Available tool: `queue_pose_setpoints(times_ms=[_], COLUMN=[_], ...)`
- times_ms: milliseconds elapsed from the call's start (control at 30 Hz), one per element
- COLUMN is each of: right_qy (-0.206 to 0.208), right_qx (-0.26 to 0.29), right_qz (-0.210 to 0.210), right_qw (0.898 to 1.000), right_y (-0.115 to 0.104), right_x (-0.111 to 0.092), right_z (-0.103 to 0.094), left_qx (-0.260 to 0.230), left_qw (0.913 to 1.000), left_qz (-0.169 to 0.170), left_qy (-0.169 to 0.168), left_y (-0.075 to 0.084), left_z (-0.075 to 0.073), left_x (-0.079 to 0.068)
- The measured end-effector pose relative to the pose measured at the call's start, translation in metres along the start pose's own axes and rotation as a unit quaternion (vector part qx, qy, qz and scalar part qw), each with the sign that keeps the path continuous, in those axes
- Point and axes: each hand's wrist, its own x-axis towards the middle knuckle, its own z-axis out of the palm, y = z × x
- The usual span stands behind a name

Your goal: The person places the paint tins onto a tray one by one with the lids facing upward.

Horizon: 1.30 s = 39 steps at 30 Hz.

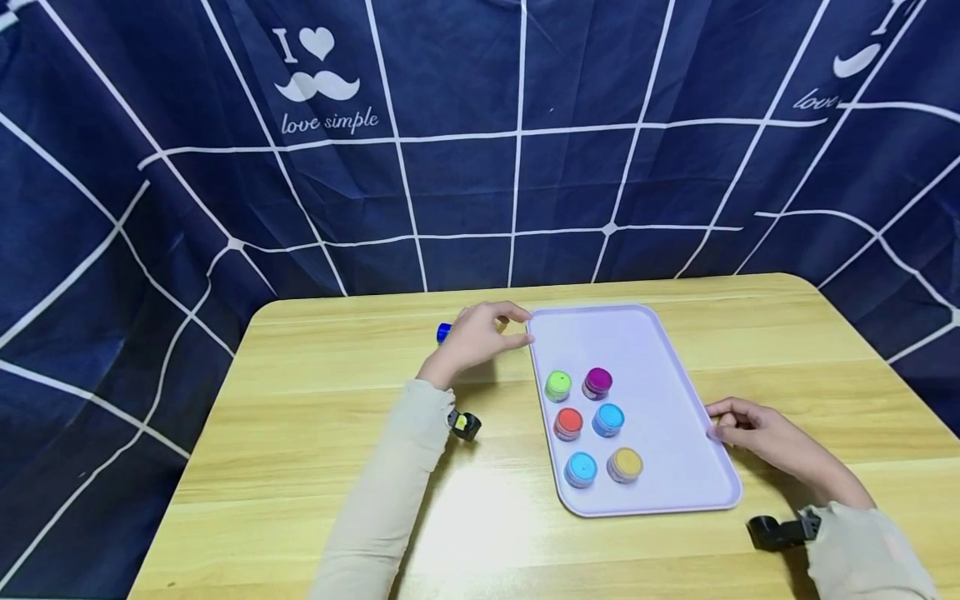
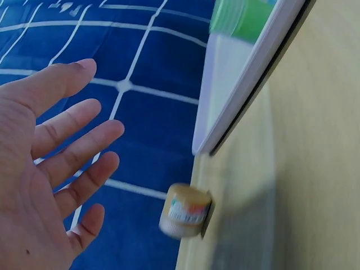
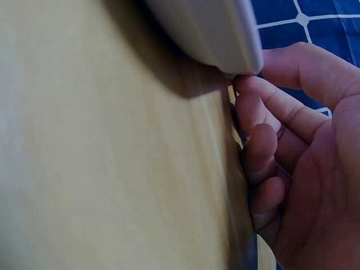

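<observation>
A pale lilac tray [image 1: 675,467] lies on the table with several small lidded jars on its left half. Among them are a green jar [image 1: 558,386], a purple jar [image 1: 597,382], a red jar [image 1: 568,423] and an ochre jar [image 1: 625,465]. My left hand [image 1: 480,337] is at the tray's far left corner; in the left wrist view its fingers [image 2: 79,152] are spread, apart from the rim, holding nothing. At the right side, my right hand [image 1: 765,433] pinches the tray's rim between thumb and finger, its other fingers [image 3: 261,149] curled below.
Left of the tray, a blue object [image 1: 444,332] shows partly behind my left hand. A tan-lidded jar [image 2: 185,211] stands off the tray near it in the left wrist view. The wooden table [image 1: 300,400] meets a dark blue gridded cloth [image 1: 450,183] at the back.
</observation>
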Motion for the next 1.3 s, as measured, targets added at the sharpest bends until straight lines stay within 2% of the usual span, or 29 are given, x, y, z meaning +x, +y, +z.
queue_pose_setpoints(times_ms=[233,367,500,667,800,1067,1300], right_qy=[-0.002,-0.001,0.001,0.002,0.001,0.000,-0.001], right_qx=[-0.004,-0.003,-0.004,-0.008,-0.007,-0.005,0.001], right_qz=[0.004,0.003,0.001,0.001,0.000,0.002,-0.020], right_qw=[1.000,1.000,1.000,1.000,1.000,1.000,1.000], right_y=[-0.002,-0.002,-0.002,-0.004,-0.005,-0.003,0.000], right_x=[-0.001,-0.001,-0.002,-0.002,-0.002,-0.002,-0.001], right_z=[0.000,0.000,-0.001,-0.001,-0.002,-0.001,0.000], left_qx=[-0.031,-0.028,-0.015,-0.022,-0.031,-0.036,-0.050], left_qw=[0.9970,0.9952,0.9952,0.9936,0.9912,0.9891,0.9878], left_qz=[-0.021,-0.035,-0.054,-0.093,-0.114,-0.133,-0.140], left_qy=[0.067,0.087,0.080,0.060,0.060,0.053,0.046], left_y=[-0.018,-0.028,-0.041,-0.058,-0.068,-0.078,-0.081], left_z=[-0.018,-0.025,-0.030,-0.034,-0.034,-0.032,-0.032], left_x=[-0.007,-0.012,-0.016,-0.021,-0.024,-0.026,-0.026])
